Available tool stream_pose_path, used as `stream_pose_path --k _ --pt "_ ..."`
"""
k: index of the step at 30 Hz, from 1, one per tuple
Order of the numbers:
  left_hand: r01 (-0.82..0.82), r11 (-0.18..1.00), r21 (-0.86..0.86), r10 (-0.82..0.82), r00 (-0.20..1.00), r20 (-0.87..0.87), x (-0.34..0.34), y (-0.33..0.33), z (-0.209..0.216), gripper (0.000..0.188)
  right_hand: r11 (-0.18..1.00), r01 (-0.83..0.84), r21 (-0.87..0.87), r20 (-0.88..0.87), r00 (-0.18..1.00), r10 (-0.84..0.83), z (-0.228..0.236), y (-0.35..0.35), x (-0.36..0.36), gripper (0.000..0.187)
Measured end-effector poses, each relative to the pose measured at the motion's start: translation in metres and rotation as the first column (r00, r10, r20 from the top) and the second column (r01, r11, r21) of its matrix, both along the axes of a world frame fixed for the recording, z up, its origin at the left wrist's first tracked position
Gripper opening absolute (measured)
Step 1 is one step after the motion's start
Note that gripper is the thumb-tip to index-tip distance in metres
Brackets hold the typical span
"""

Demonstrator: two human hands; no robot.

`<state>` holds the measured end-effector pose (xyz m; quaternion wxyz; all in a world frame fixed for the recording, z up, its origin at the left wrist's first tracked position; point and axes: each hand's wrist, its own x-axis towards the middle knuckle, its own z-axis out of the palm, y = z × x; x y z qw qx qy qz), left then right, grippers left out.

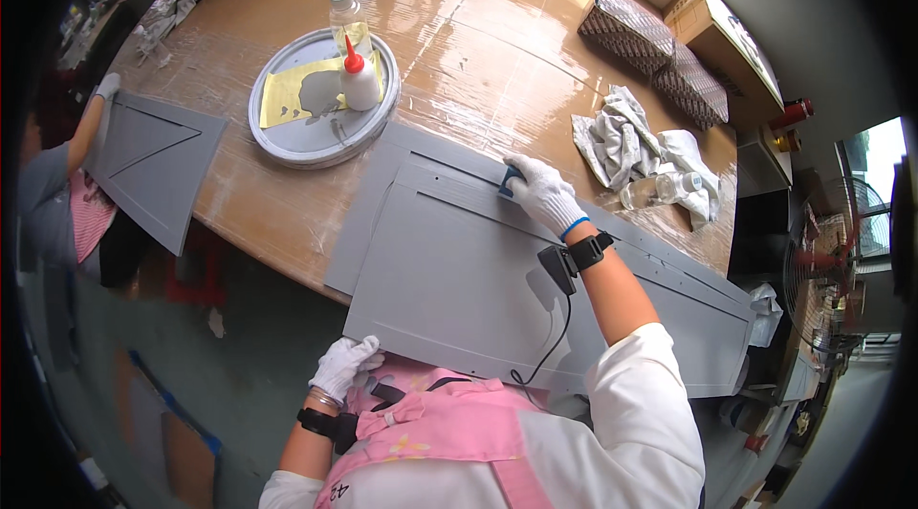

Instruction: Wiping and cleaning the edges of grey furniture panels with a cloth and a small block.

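Observation:
A large grey panel (449, 270) with raised frame edges lies on the table in front of me, slanting down to the right. Another grey panel (356, 246) shows from under its left side. My right hand (547, 195), in a white knit glove, pinches a small dark blue block (507, 182) against the panel's far frame strip. At the near left corner, my left hand (344, 366), gloved too, has its fingers curled over the panel's edge. Both wrists carry black straps; a black device with a cable hangs at the right one.
Beyond the panel, a round white lid (273, 144) holds a yellow sheet with grey paste, a red-tipped squeeze bottle (360, 84) and a clear bottle (349, 21). Rags (622, 136) and a lying bottle (660, 190) are far right. At left, a co-worker's gloved hand touches another panel (158, 160).

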<state>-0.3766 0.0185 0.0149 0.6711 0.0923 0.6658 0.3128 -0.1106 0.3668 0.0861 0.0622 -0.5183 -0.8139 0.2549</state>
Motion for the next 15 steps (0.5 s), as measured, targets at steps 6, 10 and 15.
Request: stream_pose_path --k 6,10,15 --pt "-0.018 0.999 0.031 0.018 1.0 -0.02 -0.001 -0.003 -0.006 0.047 1.0 0.021 -0.001 0.083 0.996 -0.021 -0.004 -0.016 0.038 0.037" --pt "0.0 0.998 0.068 0.0 1.0 0.001 -0.006 -0.002 -0.009 0.042 0.993 0.104 0.057 0.236 0.965 -0.115 0.001 -0.028 0.127 0.036" --pt "0.077 0.996 0.052 -0.077 0.997 -0.009 -0.009 0.005 -0.007 0.037 0.964 0.264 0.038 0.218 0.939 -0.266 -0.002 -0.032 0.15 0.036"
